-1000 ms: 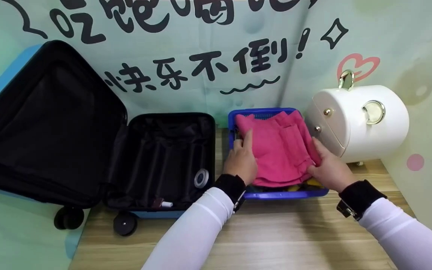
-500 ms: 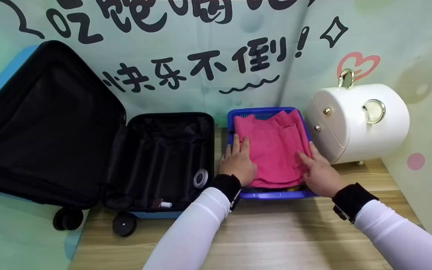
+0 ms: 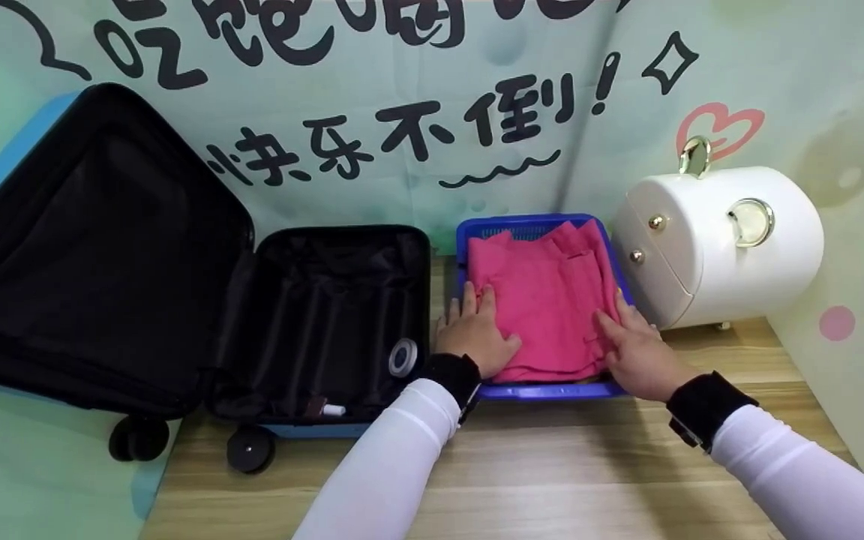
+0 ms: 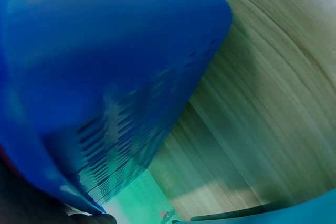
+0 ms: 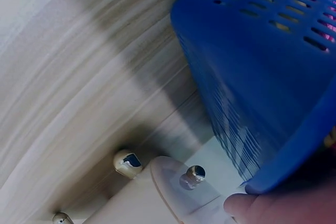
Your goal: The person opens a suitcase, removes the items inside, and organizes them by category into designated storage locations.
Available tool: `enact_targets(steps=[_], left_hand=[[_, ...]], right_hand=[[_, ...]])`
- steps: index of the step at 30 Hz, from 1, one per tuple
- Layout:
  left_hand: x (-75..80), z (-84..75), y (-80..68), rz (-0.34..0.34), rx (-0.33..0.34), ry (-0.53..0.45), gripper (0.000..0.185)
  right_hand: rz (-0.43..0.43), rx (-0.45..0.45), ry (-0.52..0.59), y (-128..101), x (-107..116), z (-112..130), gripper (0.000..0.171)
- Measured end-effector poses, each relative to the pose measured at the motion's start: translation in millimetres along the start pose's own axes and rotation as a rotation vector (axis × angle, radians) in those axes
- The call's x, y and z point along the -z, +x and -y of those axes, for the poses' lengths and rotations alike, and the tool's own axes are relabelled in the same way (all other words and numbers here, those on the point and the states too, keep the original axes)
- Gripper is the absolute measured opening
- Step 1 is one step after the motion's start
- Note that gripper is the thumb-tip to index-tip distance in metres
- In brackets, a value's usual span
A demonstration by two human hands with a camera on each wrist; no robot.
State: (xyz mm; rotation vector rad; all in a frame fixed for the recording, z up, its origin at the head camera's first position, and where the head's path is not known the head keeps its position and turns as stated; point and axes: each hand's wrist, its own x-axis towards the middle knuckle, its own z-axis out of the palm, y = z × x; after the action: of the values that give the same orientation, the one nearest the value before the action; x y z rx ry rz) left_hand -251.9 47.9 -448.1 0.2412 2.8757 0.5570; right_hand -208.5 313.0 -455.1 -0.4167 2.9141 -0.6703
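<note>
A folded pink garment (image 3: 544, 307) lies on top of the contents of a blue plastic basket (image 3: 533, 391). My left hand (image 3: 477, 337) rests along the basket's left side, its fingers extended over the garment's edge and the rim. On the opposite side, my right hand (image 3: 642, 356) lies over the right rim, with extended fingers touching the garment. Both wrist views show mainly the basket's outer walls (image 4: 105, 40). A fingertip (image 5: 247, 205) shows at the rim in the right wrist view. What lies under the garment is mostly hidden.
An open black-lined suitcase (image 3: 327, 315) stands left of the basket. Inside are a round white-and-grey item (image 3: 403, 358) and a small white-and-dark item (image 3: 331, 409). A white rounded case (image 3: 747, 255) with gold knobs stands close on the right. A printed backdrop (image 3: 402, 195) hangs behind.
Both hands have left the garment's side edges, shifted nearer the basket's front and flattened out. The garment's front edge now sits lower, covering the yellow stuff seen at the front right.
</note>
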Motion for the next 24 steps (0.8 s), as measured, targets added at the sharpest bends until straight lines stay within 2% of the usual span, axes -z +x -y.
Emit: enact_targets(steps=[5,13,24], left_hand=[[-2.6,0.6,1.3,0.007,0.004,0.011,0.091],[-4.1,-0.5,2.6,-0.006,0.003,0.039,0.089],[-8.7,-3.0,4.2,0.001,0.029,0.084,0.087]], right_hand=[[0.031,-0.030,-0.033,-0.7,-2.4,1.0,0.064],[-0.031,-0.011,-0.154,-1.9,-8.2,3.7,0.061],[0.008,-0.012,-0.210,-0.1,-10.2,7.6,0.059]])
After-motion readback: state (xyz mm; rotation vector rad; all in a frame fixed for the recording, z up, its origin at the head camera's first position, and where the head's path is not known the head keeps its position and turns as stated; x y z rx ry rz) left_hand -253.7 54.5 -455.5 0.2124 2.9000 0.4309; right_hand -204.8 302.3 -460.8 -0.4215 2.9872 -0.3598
